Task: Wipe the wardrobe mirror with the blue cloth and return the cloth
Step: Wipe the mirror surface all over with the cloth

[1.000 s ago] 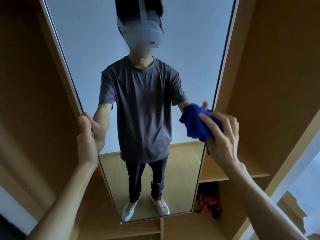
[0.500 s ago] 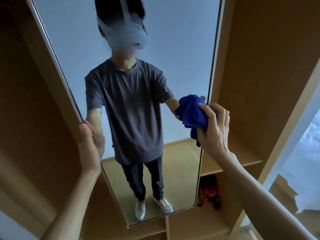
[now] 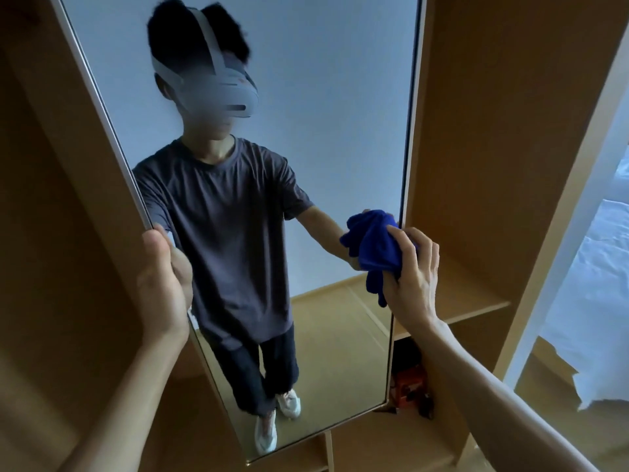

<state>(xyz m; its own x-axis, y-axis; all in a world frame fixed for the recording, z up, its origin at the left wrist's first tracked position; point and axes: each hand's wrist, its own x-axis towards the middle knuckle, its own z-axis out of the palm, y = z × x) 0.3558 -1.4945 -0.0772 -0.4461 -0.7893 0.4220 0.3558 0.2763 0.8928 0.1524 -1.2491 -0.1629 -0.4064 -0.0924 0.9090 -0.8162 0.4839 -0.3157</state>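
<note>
Wooden wardrobe [image 3: 493, 165] interior; left hand [image 3: 163, 284] grips the mirror [image 3: 323, 114] edge; right hand [image 3: 412, 277] clutches a blue cloth [image 3: 374, 243] against the glass.

The right hand [image 3: 410, 274] grips the bunched blue cloth [image 3: 374, 247] and presses it against the wardrobe mirror [image 3: 323, 114] at its right edge. The left hand [image 3: 163, 287] holds the mirror's left edge, thumb on the front. Behind the mirror's lower right corner, a red object [image 3: 410, 379] sits under a wooden shelf [image 3: 476, 301]. White bedding [image 3: 595, 301] shows far right.
</note>
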